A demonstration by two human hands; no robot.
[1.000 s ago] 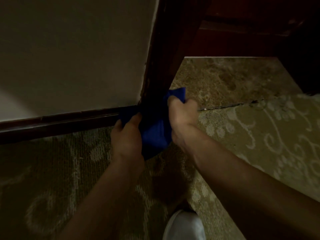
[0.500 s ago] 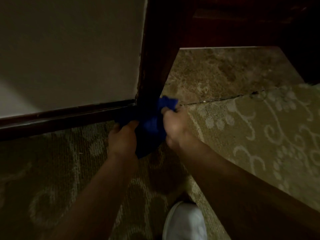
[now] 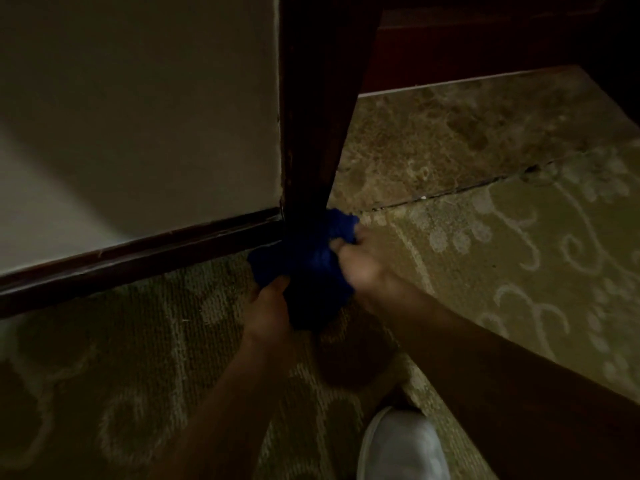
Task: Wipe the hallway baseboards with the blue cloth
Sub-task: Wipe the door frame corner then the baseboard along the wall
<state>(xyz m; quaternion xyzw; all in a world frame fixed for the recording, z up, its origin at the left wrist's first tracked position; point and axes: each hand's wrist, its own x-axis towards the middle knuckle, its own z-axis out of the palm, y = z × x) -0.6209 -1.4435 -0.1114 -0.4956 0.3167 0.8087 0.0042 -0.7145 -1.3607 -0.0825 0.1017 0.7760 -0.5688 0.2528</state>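
hands have sunk down the door frame [image 3: 311, 133]: left hand [image 3: 268, 306] and right hand [image 3: 363, 268] grip the blue cloth [image 3: 308, 258], fingers clamped. baseboard [image 3: 138, 258], left of the fingers, likely comes next.

Both forearms were bare from the wrist back to the near edge of view, with no sleeve, watch or band showing on either. The left hand [image 3: 268, 308] and right hand [image 3: 363, 268] wore no gloves or rings. One foot wore a plain white shoe [image 3: 403, 448] with a smooth, rounded toe.
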